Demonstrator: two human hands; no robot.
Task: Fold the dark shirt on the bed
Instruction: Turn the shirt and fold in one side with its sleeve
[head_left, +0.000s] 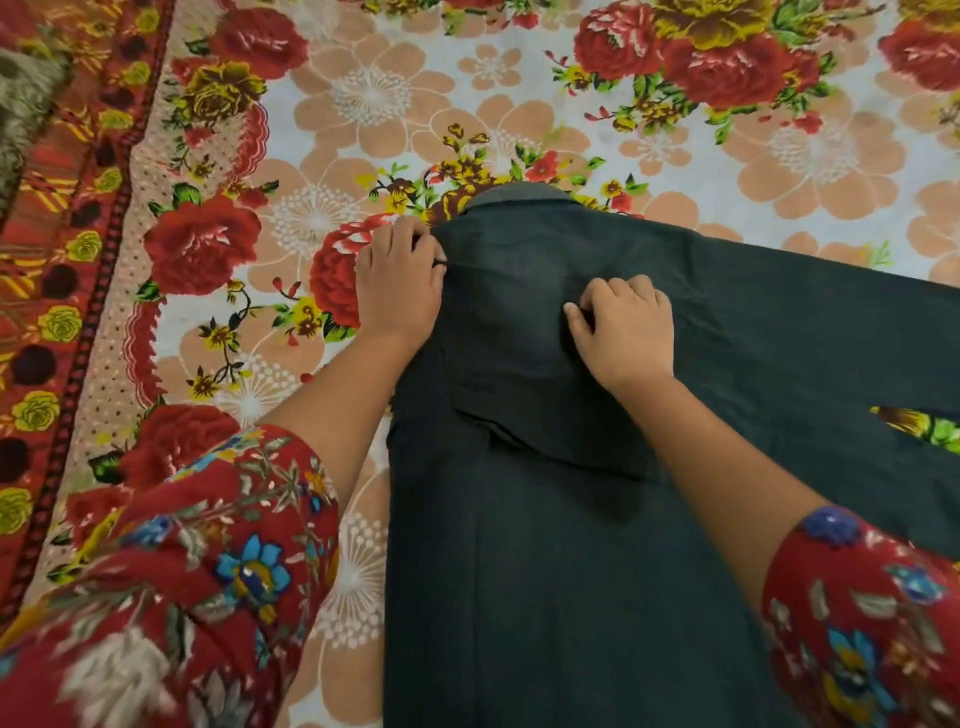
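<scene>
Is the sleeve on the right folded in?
No, that sleeve lies spread out flat across the bedsheet, pointing away from the shirt.

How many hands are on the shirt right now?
2. The left hand pinches the shirt at a shoulder edge; the right hand grips cloth near its upper middle.

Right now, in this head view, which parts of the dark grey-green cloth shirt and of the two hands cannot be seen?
Head view:
Hem of the dark grey-green cloth shirt: cut off by the bottom edge.
Cuff of its spread sleeve: past the right edge.
Fingertips of the left hand and right hand: curled into the cloth, hidden.
Shirt underside: hidden against the floral bedsheet.
</scene>
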